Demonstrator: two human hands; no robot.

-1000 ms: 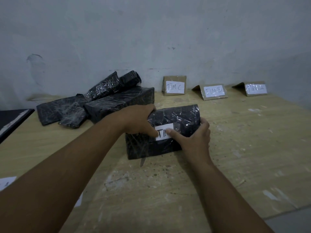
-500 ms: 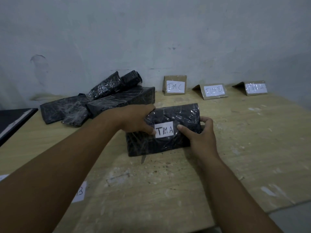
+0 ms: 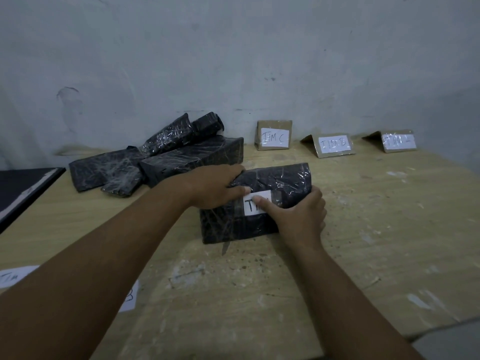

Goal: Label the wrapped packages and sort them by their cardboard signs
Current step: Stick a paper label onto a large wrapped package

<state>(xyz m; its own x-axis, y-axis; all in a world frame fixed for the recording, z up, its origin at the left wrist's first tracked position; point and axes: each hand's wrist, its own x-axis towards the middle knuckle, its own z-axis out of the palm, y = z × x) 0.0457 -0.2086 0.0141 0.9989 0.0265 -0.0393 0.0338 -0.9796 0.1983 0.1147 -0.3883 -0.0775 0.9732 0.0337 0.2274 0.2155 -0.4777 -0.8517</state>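
A black plastic-wrapped package lies on the wooden table in front of me. A white paper label reading "TIM" sits on its top face. My left hand grips the package's left end, thumb on the label's upper left corner. My right hand holds the package's right side, and its thumb presses across the label and hides the last letter. Three cardboard signs stand by the wall: "TIM C", "TIM B" and a third, unreadable sign.
A pile of several other black wrapped packages lies at the back left. A dark flat board juts in at the left edge. Loose paper labels lie near the table's front left. The table's edge runs at lower right.
My right thumb has slid left over the label and now covers the letter "A" that showed half a second ago. My left hand and the package have stayed in place.
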